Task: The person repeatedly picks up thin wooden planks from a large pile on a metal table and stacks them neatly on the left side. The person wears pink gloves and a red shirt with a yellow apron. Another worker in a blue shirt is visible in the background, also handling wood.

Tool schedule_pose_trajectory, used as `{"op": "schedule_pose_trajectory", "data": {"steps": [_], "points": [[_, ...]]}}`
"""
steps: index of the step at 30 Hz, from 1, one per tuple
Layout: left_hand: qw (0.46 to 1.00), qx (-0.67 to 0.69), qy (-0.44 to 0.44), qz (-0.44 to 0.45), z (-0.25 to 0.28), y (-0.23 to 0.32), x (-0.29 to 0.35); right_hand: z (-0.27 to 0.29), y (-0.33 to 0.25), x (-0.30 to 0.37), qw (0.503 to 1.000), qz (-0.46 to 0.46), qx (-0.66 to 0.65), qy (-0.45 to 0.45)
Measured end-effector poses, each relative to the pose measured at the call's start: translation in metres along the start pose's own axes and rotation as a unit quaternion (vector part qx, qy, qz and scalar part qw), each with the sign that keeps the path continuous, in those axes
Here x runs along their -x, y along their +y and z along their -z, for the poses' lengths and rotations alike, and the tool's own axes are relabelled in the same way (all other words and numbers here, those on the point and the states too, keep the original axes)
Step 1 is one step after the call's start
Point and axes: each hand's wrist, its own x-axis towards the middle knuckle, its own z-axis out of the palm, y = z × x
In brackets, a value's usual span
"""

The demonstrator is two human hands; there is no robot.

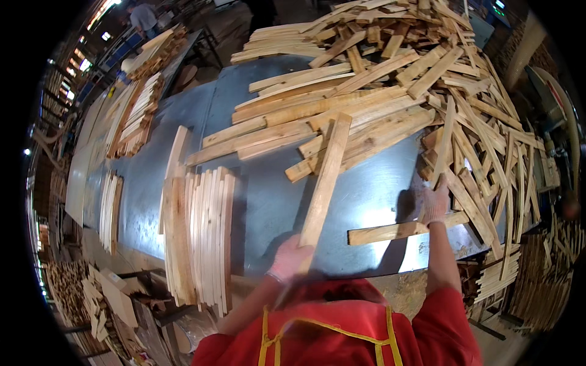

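My left hand [291, 257], in a pale glove, is closed round the lower end of a long wooden slat [328, 177]. That slat slants up and away over the metal tabletop [262, 201]. At the right, my gloved right hand [436, 204] grips the near end of a narrow wooden strip [447, 137], whose far end reaches into the heap. Just below this hand, a shorter board [390, 232] lies crosswise on the metal. Some fingers of both hands are hidden from view.
A big jumbled heap of wood pieces [476, 128] covers the right and far side. Longer boards [293, 113] lie in the middle. Upright-looking rows of slats [207, 238] stand at left front, with more stacks [137, 116] beyond. A person [144, 18] is far off at upper left.
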Motion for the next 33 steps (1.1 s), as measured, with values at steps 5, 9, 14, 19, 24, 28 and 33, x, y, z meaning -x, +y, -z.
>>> {"op": "schedule_pose_trajectory", "data": {"steps": [5, 9, 14, 19, 24, 28, 33], "points": [[0.946, -0.206, 0.232, -0.096, 0.067, -0.038, 0.074, -0.066, -0.039, 0.153, 0.983, -0.053, -0.087, -0.156], [0.822, -0.424, 0.349, -0.153, 0.136, -0.112, 0.108, -0.133, -0.042, 0.255, 0.954, 0.005, -0.168, -0.248], [0.716, -0.554, 0.407, -0.121, 0.174, -0.184, 0.124, -0.151, -0.134, 0.343, 0.878, -0.041, 0.011, -0.477], [0.796, -0.522, 0.265, -0.154, 0.144, -0.069, 0.087, -0.233, -0.116, 0.402, 0.732, 0.147, 0.091, -0.659], [0.783, -0.511, 0.327, -0.14, 0.163, -0.085, 0.057, -0.231, -0.135, 0.317, 0.674, 0.332, 0.041, -0.658], [0.75, -0.543, 0.364, -0.103, 0.16, -0.102, 0.071, -0.177, -0.149, 0.139, 0.936, 0.015, -0.08, -0.342], [0.801, -0.502, 0.268, -0.185, 0.102, -0.07, 0.061, -0.169, -0.096, -0.053, 0.943, -0.231, -0.226, 0.081]]}}
